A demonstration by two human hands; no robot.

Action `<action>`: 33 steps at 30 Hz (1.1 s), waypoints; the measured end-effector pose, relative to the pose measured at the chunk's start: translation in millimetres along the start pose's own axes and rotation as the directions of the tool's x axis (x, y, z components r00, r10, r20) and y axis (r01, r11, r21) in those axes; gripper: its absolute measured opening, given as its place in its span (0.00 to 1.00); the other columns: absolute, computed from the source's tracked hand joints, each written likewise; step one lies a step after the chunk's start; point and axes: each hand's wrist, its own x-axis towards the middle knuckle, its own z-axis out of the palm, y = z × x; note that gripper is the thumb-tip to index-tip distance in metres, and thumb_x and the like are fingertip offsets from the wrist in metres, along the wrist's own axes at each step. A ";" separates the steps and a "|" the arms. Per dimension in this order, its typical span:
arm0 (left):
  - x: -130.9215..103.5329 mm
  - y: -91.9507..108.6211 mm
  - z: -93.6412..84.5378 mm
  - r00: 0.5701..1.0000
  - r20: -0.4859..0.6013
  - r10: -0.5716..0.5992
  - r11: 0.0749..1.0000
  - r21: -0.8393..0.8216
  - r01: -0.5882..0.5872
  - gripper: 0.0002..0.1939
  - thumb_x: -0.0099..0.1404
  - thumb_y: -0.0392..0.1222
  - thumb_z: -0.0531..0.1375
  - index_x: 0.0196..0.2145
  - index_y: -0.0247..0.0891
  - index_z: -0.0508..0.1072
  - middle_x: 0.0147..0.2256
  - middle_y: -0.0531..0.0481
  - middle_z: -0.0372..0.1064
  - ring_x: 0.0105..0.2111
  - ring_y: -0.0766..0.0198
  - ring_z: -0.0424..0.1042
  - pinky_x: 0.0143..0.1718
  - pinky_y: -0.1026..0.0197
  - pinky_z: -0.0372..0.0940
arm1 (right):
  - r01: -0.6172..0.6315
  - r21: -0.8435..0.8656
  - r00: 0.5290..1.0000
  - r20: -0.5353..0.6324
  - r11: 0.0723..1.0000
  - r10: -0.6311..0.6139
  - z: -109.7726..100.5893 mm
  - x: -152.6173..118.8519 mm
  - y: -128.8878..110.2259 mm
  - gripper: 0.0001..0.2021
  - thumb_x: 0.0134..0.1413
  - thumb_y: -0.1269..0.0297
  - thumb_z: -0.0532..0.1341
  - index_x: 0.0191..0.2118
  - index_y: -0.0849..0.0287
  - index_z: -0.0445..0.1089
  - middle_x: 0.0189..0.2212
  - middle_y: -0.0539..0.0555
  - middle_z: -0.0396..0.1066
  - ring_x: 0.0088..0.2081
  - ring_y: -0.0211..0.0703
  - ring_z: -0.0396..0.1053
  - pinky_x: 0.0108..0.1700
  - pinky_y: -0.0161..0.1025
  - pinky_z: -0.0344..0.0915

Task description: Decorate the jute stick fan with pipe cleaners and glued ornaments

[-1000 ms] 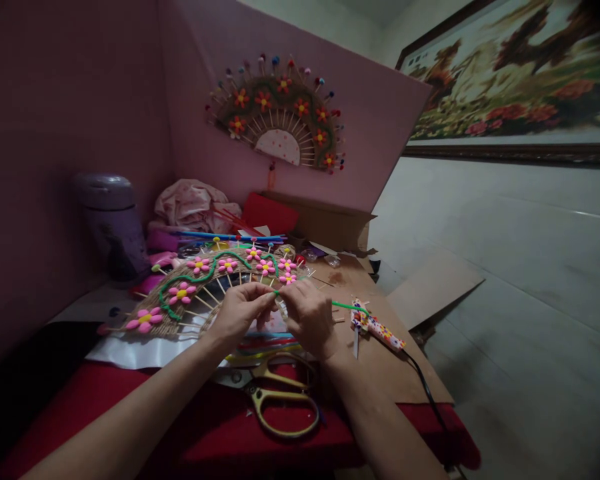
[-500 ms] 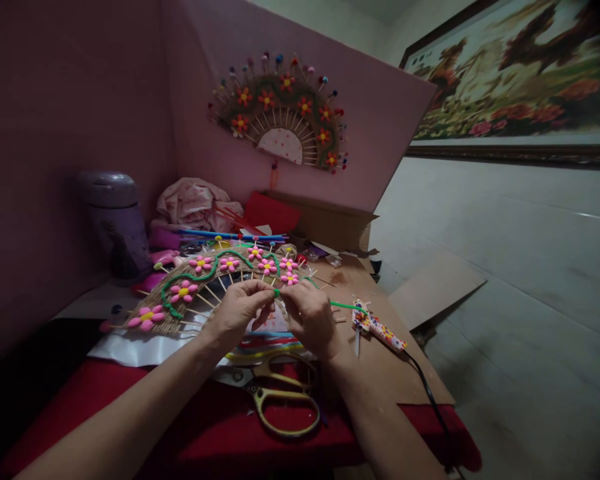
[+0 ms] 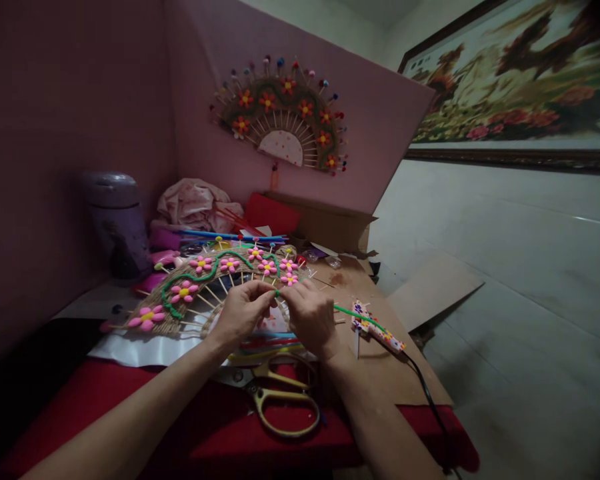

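A green pipe cleaner [image 3: 353,312] is pinched at its near end between my two hands, over the lower right of a fan-shaped craft. My left hand [image 3: 245,310] grips the tip with thumb and forefinger. Close beside it, my right hand [image 3: 311,313] is closed on the same strand, whose free end runs out to the right. The twine-wrapped fan [image 3: 180,310] lies flat, bearing pink flowers with yellow centres, a wavy green strand and thin sticks. Scissors with gold handles [image 3: 287,410] lie just below my hands.
A patterned glue gun [image 3: 380,333] with a black cord rests on cardboard [image 3: 400,380] at the right. A purple tumbler [image 3: 117,227] stands at the left. A finished-looking fan [image 3: 280,120] hangs on the pink panel behind. Red cloth [image 3: 190,427] covers the front.
The free end of the green pipe cleaner has swung lower and farther right, across the glue gun. My hands stay nearly in place, still pinching it.
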 end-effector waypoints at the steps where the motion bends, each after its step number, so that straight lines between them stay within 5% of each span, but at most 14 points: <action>1: 0.5 0.8 -1.4 1.000 0.009 0.014 0.998 0.054 -0.015 0.09 0.54 0.43 0.60 0.26 0.33 0.70 0.20 0.53 0.66 0.15 0.73 0.60 0.14 0.69 0.54 | 0.017 -0.014 1.000 0.002 1.000 -0.017 -0.2 0.5 2.0 0.07 0.55 0.72 0.54 0.31 0.58 0.68 0.26 0.52 0.67 0.33 0.42 0.59 0.31 0.38 0.51; 6: 2.0 5.2 -7.1 0.992 0.096 0.082 0.946 0.307 -0.108 0.06 0.55 0.40 0.58 0.26 0.35 0.72 0.17 0.55 0.64 0.14 0.73 0.58 0.14 0.70 0.53 | 0.089 0.004 0.996 0.016 0.996 -0.089 -0.3 2.2 9.9 0.07 0.57 0.71 0.54 0.30 0.58 0.67 0.27 0.52 0.69 0.33 0.41 0.59 0.34 0.38 0.53; 10: 2.2 5.0 -9.0 0.985 0.144 0.097 0.923 0.356 -0.143 0.05 0.56 0.39 0.58 0.26 0.36 0.71 0.17 0.55 0.64 0.14 0.74 0.58 0.14 0.71 0.52 | 0.074 0.072 0.997 0.017 0.995 -0.075 -2.6 1.9 11.8 0.07 0.56 0.72 0.54 0.31 0.59 0.67 0.27 0.53 0.68 0.33 0.42 0.59 0.35 0.38 0.54; 16: 0.7 1.0 -3.1 0.998 0.054 0.015 0.995 0.093 -0.020 0.08 0.56 0.43 0.58 0.26 0.34 0.67 0.17 0.57 0.61 0.12 0.75 0.56 0.12 0.70 0.50 | -0.010 0.231 1.000 -0.006 0.973 0.011 -1.9 0.4 1.4 0.05 0.54 0.73 0.53 0.31 0.61 0.65 0.26 0.54 0.66 0.33 0.43 0.60 0.34 0.38 0.56; 22: -0.1 -1.1 3.7 0.995 -0.018 -0.100 0.970 -0.223 0.094 0.12 0.52 0.45 0.62 0.24 0.33 0.66 0.18 0.56 0.62 0.12 0.75 0.55 0.11 0.70 0.51 | -0.019 0.159 0.999 -0.034 0.987 0.024 1.8 1.1 -7.4 0.08 0.57 0.71 0.51 0.29 0.60 0.64 0.25 0.54 0.65 0.32 0.42 0.59 0.34 0.38 0.56; 30: 3.5 0.8 -6.1 0.997 0.066 0.039 0.979 0.200 -0.052 0.07 0.53 0.41 0.60 0.26 0.33 0.71 0.19 0.55 0.64 0.15 0.74 0.60 0.13 0.71 0.54 | 0.065 -0.013 0.998 0.008 0.998 -0.064 -0.4 2.1 8.3 0.07 0.57 0.72 0.53 0.32 0.58 0.68 0.28 0.53 0.68 0.35 0.42 0.60 0.35 0.37 0.55; 33: 2.7 1.9 -6.5 0.997 0.073 0.028 0.983 0.180 -0.041 0.07 0.53 0.42 0.60 0.26 0.33 0.70 0.18 0.55 0.63 0.14 0.73 0.59 0.13 0.71 0.54 | 0.073 0.020 0.997 0.005 0.997 -0.073 -2.0 2.5 11.2 0.06 0.56 0.71 0.54 0.33 0.58 0.68 0.28 0.52 0.69 0.35 0.42 0.60 0.36 0.37 0.55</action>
